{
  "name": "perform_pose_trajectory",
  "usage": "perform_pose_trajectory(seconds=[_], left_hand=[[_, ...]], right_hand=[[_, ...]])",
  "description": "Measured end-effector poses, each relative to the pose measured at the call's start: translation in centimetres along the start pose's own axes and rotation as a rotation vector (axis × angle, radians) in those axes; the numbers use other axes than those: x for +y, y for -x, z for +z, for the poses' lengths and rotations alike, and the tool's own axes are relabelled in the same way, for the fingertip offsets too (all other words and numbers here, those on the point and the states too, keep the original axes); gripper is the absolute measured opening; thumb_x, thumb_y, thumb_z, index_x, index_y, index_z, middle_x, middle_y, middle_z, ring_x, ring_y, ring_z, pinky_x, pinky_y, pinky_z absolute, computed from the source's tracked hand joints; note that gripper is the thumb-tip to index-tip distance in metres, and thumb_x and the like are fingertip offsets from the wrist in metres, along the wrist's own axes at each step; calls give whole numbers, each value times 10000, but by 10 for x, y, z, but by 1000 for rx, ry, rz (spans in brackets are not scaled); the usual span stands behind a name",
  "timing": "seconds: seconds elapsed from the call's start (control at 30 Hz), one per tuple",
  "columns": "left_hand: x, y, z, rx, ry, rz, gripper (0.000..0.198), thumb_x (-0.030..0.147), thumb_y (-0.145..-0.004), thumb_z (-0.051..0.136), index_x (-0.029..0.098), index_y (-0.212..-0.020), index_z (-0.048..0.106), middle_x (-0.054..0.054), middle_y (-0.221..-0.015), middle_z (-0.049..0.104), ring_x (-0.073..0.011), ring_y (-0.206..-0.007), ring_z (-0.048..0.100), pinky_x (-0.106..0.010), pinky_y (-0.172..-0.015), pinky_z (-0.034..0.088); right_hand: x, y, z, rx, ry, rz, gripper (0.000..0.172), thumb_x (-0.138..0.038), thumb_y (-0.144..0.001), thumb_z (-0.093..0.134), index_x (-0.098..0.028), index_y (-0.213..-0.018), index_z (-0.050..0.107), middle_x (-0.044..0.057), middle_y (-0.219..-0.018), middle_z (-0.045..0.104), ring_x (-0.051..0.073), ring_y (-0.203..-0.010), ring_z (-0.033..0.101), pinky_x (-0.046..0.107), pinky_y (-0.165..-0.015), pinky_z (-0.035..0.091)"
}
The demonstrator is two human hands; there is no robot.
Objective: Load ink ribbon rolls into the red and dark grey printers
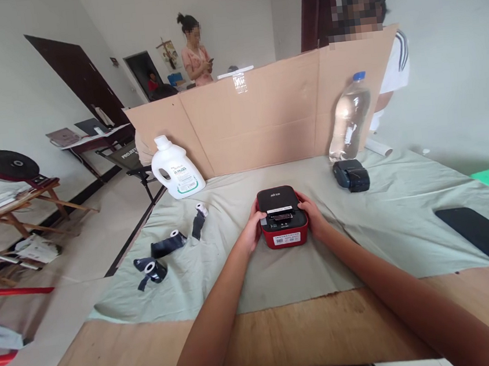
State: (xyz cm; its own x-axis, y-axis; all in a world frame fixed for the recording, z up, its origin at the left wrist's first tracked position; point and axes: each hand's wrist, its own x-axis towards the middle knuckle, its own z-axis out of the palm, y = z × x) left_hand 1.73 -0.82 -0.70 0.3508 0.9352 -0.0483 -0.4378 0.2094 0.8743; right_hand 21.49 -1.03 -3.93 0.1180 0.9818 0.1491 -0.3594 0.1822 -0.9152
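A red and black label printer (283, 217) sits at the middle of the cloth-covered table, its lid down and a white label on its front. My left hand (254, 227) grips its left side, the thumb on the top edge. From the right, my right hand (312, 215) holds the opposite side with the thumb over the top. Both hands are closed on the printer. Off to the left lie several dark rolls, among them one unrolled strip (167, 244), a roll (155, 270) nearer me and a smaller one (201, 211) farther back.
A cardboard panel (255, 120) stands across the back. Before it are a white detergent jug (177, 169) and a large water bottle (350, 116). A small black printer (351, 176) and a dark flat slab (486, 239) lie right. Two people are beyond the panel; a fan (13, 165) is left.
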Motion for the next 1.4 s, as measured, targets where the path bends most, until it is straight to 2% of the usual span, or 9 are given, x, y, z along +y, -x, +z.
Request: perform_pose_trajectory(seconds=[0.2,0.57,0.67,0.77,0.83,0.9,1.0,1.17,1.4], left_hand=[[1,1,-1,-3,-76,8,787,230,-717,605,299,-1485,450,-11,-1394,626,-247,-1240,606,-391,-1090,458],[-1,1,-7,46,-224,64,651,307,-774,597,261,-1418,514,-44,-1468,564,-265,-1328,546,-412,-1110,445],[16,-1,-30,249,-461,237,516,339,-823,599,200,-1319,578,-99,-1445,574,-251,-1353,520,-380,-1118,426],[53,-6,-69,577,-901,446,429,316,-855,568,170,-1257,609,-123,-1360,619,-251,-1284,558,-381,-1082,447],[81,-11,-98,783,-1238,430,429,311,-858,580,176,-1263,621,-122,-1360,613,-279,-1311,521,-419,-1126,394],[103,-18,-123,887,-1473,245,508,342,-842,620,159,-1316,607,-162,-1430,555,-352,-1345,479,-479,-1111,388],[118,-31,-143,814,-1602,-50,565,316,-821,647,168,-1363,592,-191,-1411,580,-385,-1261,561,-490,-1001,460],[116,-30,-144,750,-1657,-69,446,178,-784,627,174,-1225,695,-171,-1250,698,-346,-1155,643,-409,-926,487],[115,50,-136,636,-1746,29,360,257,-806,622,223,-1146,735,-78,-1156,751,-285,-1076,687,-324,-926,490]], right_hand=[[-4,-1,-2,-23,42,15,549,-313,-707,620,-264,-1253,664,30,-1230,727,311,-1156,641,424,-940,521],[5,5,-6,-64,22,-55,529,-476,-801,671,-296,-1298,642,17,-1389,641,296,-1306,558,454,-1125,414],[8,4,-8,-62,27,-60,529,-499,-812,671,-300,-1301,638,17,-1406,627,291,-1333,534,462,-1151,387],[10,3,-9,-70,27,-71,521,-501,-819,671,-303,-1300,636,17,-1414,620,289,-1338,532,468,-1159,379],[11,3,-9,-68,25,-81,516,-503,-822,670,-309,-1298,635,12,-1409,624,288,-1338,533,466,-1154,389],[10,4,-8,-66,23,-88,508,-501,-821,672,-317,-1294,637,6,-1404,628,288,-1344,529,460,-1147,401],[9,4,-8,-78,23,-93,492,-484,-826,674,-322,-1291,642,2,-1410,623,289,-1359,514,457,-1149,401],[8,3,-9,-82,26,-103,480,-470,-825,675,-327,-1283,648,0,-1413,619,282,-1361,512,461,-1158,393],[8,3,-9,-87,7,-85,482,-466,-835,673,-332,-1296,637,-8,-1408,622,267,-1350,521,447,-1161,396]])
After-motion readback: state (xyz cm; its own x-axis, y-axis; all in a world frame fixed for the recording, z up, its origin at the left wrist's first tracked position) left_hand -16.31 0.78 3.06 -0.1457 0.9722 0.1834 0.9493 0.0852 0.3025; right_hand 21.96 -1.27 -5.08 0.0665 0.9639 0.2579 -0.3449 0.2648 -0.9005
